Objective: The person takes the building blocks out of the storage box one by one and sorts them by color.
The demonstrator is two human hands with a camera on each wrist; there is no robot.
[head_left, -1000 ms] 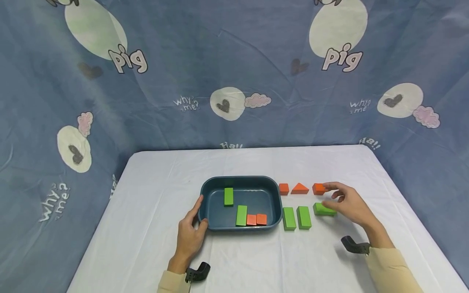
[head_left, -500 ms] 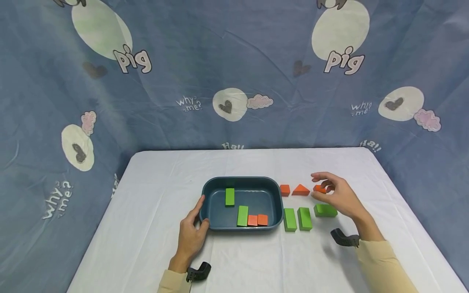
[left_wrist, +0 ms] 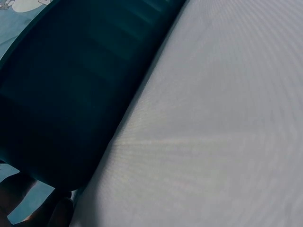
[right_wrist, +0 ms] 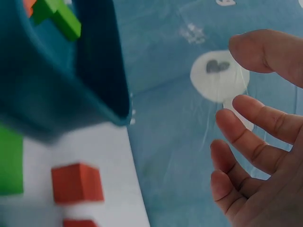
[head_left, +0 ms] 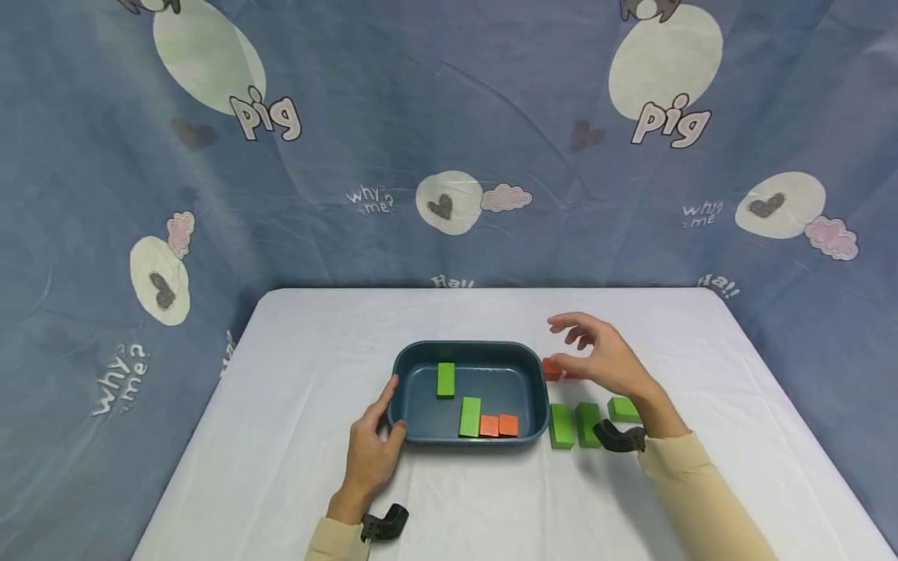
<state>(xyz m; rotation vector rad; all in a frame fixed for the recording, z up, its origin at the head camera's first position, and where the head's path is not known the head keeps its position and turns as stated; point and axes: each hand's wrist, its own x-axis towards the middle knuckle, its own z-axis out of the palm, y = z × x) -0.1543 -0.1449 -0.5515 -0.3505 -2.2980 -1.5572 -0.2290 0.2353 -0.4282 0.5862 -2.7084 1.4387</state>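
A dark blue-green rectangular tray (head_left: 494,383) lies on the white cloth. In it are two green blocks (head_left: 470,417) and two orange blocks (head_left: 489,425). My left hand (head_left: 372,460) rests against the tray's left end, with the index finger along the side and the thumb at the near corner. My right hand (head_left: 609,360) hovers right of the tray with fingers spread apart and nothing between them, as the right wrist view confirms. It partly covers the orange triangle block (head_left: 574,375). Left of that sits an orange cube (head_left: 552,369); the other orange block is hidden behind the hand.
Green blocks (head_left: 561,426) lie just right of the tray, the farthest partly behind the right wrist. A black wrist strap mount (head_left: 620,436) sits on the right arm, above the blocks. Behind the table hangs a blue printed curtain (head_left: 316,210).
My right hand has moved left, from the rightmost orange block to above the triangle and cube, with its fingers spread wider. The left hand and the blocks keep their places.
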